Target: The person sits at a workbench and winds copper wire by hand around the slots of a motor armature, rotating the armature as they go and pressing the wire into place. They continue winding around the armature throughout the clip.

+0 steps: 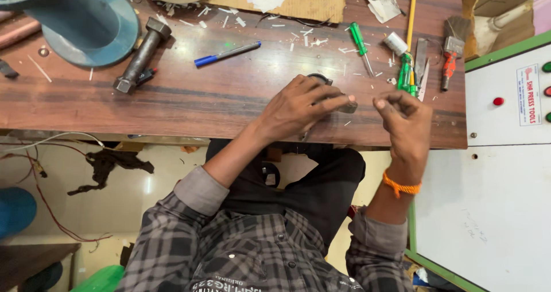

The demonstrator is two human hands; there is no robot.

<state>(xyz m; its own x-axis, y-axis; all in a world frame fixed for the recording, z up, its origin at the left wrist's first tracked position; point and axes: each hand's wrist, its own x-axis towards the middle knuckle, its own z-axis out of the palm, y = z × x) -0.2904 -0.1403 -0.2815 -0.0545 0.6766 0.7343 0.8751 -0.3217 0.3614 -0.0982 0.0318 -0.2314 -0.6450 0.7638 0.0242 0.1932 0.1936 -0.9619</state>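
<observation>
Left hand [298, 108] fingers pressed over mostly hidden dark part [319, 78], right hand [406, 117] fingers curled, pinch unclear

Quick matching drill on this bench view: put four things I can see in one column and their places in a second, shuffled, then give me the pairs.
Things:
1. blue pen
2. large steel bolt
3. paintbrush
4. left hand

Places:
A. far right of the bench, next to the white cabinet
B. pressing on a small dark part at the near bench edge
C. lying mid-bench, left of the green screwdriver
D. beside the grey-blue round base at the left

Pairs: 1-C, 2-D, 3-A, 4-B
</observation>
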